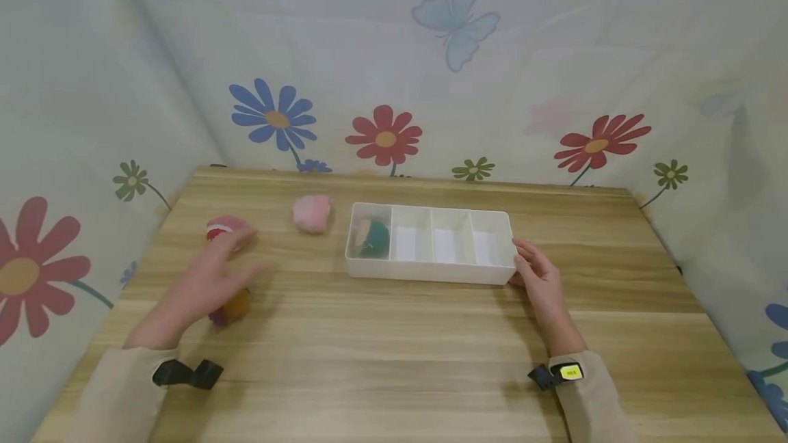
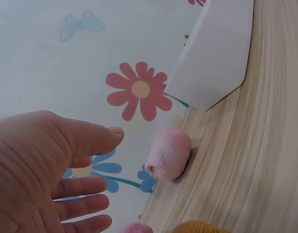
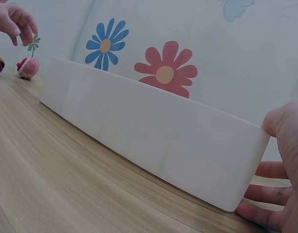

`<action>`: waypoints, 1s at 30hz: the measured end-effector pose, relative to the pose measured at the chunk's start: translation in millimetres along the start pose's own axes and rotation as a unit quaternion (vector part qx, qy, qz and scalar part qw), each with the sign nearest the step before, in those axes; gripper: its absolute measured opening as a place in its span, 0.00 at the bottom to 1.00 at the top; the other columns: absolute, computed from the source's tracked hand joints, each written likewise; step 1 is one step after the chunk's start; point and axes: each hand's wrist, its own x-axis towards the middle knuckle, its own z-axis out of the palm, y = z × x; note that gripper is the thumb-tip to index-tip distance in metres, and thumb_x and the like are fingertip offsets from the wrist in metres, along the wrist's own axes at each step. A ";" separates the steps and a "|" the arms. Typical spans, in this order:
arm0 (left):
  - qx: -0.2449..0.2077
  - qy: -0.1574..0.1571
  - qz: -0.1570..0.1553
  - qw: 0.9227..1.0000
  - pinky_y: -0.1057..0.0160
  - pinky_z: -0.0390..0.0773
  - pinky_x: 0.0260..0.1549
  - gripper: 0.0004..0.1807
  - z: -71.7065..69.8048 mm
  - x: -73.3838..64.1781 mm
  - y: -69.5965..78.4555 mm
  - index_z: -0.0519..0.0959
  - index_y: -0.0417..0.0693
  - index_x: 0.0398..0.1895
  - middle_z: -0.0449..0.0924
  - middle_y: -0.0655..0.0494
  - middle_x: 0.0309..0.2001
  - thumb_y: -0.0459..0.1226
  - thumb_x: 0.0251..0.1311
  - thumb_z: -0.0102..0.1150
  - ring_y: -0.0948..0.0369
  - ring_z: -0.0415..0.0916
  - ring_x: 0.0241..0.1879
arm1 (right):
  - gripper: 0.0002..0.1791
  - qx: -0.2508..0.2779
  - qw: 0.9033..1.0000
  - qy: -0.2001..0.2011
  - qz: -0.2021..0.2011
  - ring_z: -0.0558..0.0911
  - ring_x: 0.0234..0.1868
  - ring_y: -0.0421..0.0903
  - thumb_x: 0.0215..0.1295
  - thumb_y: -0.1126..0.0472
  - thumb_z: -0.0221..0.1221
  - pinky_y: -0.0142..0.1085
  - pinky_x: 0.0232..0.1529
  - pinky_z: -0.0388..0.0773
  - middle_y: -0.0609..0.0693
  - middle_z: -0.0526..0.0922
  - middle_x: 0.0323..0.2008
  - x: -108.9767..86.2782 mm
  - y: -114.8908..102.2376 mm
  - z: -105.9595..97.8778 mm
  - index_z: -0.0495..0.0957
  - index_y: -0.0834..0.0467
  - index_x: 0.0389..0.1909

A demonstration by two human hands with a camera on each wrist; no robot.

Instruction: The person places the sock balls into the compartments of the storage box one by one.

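Note:
A white four-compartment storage box stands on the table; my right hand grips its right end, thumb at the front corner and fingers against the end wall. Its leftmost compartment holds a rolled green and beige sock. My left hand, fingers apart and holding nothing, is above the table's left side. Close by it lie a pink, red and white rolled sock and a mustard and dark purple one, both partly hidden by the hand. A pale pink rolled sock sits between that hand and the box.
The wood-grain table meets a pale curtain printed with flowers and a butterfly at its back edge. The curtain also hangs along the left and right sides. Dark straps are on both wrists.

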 end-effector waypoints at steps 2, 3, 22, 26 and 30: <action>-0.007 -0.007 -0.018 1.000 0.41 0.62 0.54 0.33 -1.9 -4.5 -3.0 0.65 0.34 0.60 0.68 0.38 0.57 0.44 0.56 0.63 0.43 0.64 0.57 | 0.23 0.003 1.000 -0.001 -0.001 0.77 0.42 0.39 0.69 0.55 0.51 0.33 0.36 0.78 0.63 0.70 0.57 0.3 0.0 0.7 0.67 0.60 0.62; -0.008 -0.010 -0.022 1.000 0.42 0.62 0.54 0.33 -2.9 -6.5 -4.6 0.65 0.35 0.61 0.68 0.38 0.58 0.44 0.57 0.62 0.44 0.63 0.58 | 0.23 0.003 1.000 -0.001 -0.001 0.77 0.42 0.39 0.69 0.55 0.51 0.32 0.36 0.78 0.63 0.70 0.57 0.5 0.2 1.1 0.67 0.60 0.62; 0.043 0.004 -0.017 0.999 0.38 0.62 0.48 0.33 -5.5 -38.1 -37.3 0.67 0.29 0.56 0.69 0.31 0.51 0.43 0.54 0.65 0.37 0.63 0.52 | 0.24 0.025 1.000 0.013 0.011 0.78 0.39 0.37 0.67 0.56 0.53 0.32 0.36 0.78 0.46 0.76 0.49 -2.8 -5.6 2.7 0.67 0.62 0.61; 0.054 -0.008 -0.029 0.998 0.38 0.63 0.48 0.36 -1.0 -44.2 -42.2 0.66 0.27 0.57 0.70 0.29 0.50 0.45 0.53 0.65 0.36 0.65 0.51 | 0.24 0.020 1.000 0.012 0.013 0.78 0.39 0.37 0.67 0.56 0.53 0.33 0.36 0.78 0.47 0.75 0.49 -3.2 -6.3 2.5 0.67 0.62 0.61; 0.057 -0.022 -0.051 0.997 0.36 0.61 0.49 0.39 1.4 -48.0 -42.3 0.64 0.27 0.58 0.68 0.27 0.51 0.47 0.53 0.65 0.34 0.64 0.51 | 0.24 0.019 1.000 0.010 0.012 0.78 0.40 0.38 0.68 0.56 0.52 0.33 0.37 0.78 0.52 0.74 0.52 -2.9 -6.7 2.7 0.66 0.63 0.61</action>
